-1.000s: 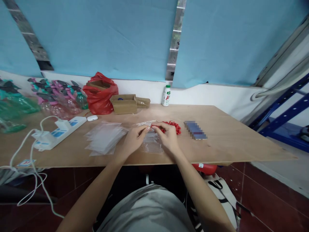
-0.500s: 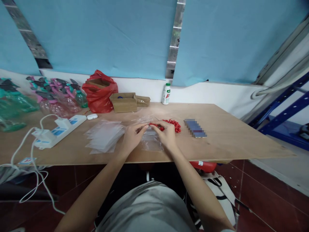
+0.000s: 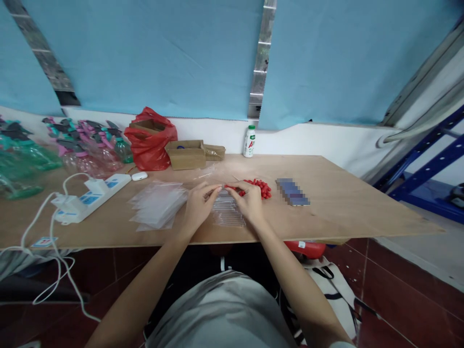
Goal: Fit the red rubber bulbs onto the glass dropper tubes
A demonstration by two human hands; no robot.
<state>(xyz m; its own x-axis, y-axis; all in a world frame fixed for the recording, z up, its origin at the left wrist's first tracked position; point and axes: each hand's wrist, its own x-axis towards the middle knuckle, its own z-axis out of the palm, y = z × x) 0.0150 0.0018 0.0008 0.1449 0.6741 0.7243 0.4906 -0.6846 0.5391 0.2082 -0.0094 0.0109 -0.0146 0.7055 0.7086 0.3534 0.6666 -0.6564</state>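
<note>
My left hand (image 3: 200, 205) and my right hand (image 3: 251, 200) meet fingertip to fingertip just above the table. The right one pinches a small red piece (image 3: 228, 187). Whatever the left fingertips grip at its end is too small to make out. Under and between the hands lies a row of thin, clear sticks or tubes (image 3: 229, 215), side by side. A pile of small red pieces (image 3: 263, 187) sits just beyond my right hand. Left of my left hand, flat clear plastic bags (image 3: 157, 205) are fanned out in a stack.
A power strip (image 3: 90, 198) with white cables lies at left, near spray bottles (image 3: 97, 150). Behind stand a red plastic bag (image 3: 150, 142), a cardboard box (image 3: 186, 155) and a white bottle (image 3: 249, 141). A blurred-out phone-like object (image 3: 293, 192) lies at right.
My hands hold almost the same pose, fingertips still together over the clear sticks. The view has shifted very slightly; nothing on the table has visibly moved.
</note>
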